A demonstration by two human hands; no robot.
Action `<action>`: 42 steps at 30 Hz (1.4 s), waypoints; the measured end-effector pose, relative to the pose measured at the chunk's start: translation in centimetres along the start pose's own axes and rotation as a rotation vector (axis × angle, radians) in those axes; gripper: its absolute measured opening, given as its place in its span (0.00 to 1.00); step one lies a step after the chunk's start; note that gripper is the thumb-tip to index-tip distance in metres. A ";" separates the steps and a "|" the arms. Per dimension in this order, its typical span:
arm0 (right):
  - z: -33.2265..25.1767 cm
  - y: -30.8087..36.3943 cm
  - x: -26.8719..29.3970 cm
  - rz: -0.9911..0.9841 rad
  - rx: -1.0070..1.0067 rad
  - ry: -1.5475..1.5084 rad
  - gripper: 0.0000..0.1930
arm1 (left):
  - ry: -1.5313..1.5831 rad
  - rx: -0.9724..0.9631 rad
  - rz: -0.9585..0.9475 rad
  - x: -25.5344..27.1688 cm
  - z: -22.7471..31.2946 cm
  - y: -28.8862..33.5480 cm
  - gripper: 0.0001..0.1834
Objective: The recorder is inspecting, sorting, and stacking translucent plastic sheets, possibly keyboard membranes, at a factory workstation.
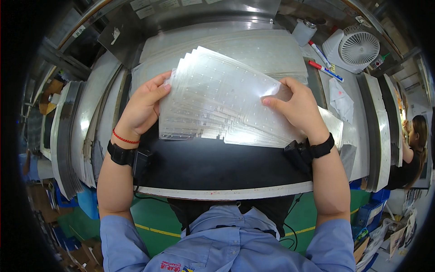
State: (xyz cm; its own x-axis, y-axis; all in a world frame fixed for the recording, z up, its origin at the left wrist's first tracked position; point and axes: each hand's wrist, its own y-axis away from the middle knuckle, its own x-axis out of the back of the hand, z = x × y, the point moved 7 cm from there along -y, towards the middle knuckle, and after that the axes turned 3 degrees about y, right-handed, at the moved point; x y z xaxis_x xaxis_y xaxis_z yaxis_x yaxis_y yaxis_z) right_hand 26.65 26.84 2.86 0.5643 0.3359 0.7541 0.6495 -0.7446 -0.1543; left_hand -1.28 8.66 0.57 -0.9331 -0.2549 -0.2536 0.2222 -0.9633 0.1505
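Between my two hands is a fanned stack of thin, clear plastic sheets (222, 86) dotted with small raised spots. At its left edge my left hand (147, 99) grips the sheets, thumb on top and fingers behind. My right hand (297, 106) pinches the right edge, its thumb lying on the top sheet. The sheets are spread like cards, with their stepped lower edges above the black work mat (217, 165). Behind them lies a broad pile of similar translucent sheets (253, 45), partly covered by the held stack.
A white fan (358, 47), markers (325, 71), a bottle (303, 32) and a crumpled cloth (340, 99) are at the back right. Stacked plates stand on the left (68, 136) and right (375, 131). A person (413, 145) sits at far right.
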 end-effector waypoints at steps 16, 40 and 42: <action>-3.6 0.8 -2.0 -0.116 0.231 -0.079 0.28 | -0.126 -0.282 0.228 -3.8 1.2 1.1 0.25; -2.5 0.5 1.0 0.275 0.356 0.000 0.19 | -0.348 -0.539 0.762 9.1 5.7 1.8 0.27; -1.9 0.5 0.3 0.229 0.320 0.002 0.18 | -0.339 -0.594 0.767 9.7 8.5 4.6 0.25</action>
State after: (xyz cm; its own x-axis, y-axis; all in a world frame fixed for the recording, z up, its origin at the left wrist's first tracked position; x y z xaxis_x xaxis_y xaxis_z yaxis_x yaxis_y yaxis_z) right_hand 26.14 25.46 4.24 0.7120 0.1805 0.6785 0.6332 -0.5827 -0.5094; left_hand -11.69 2.43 6.94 -0.4913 -0.8709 0.0088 0.8102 -0.4607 -0.3622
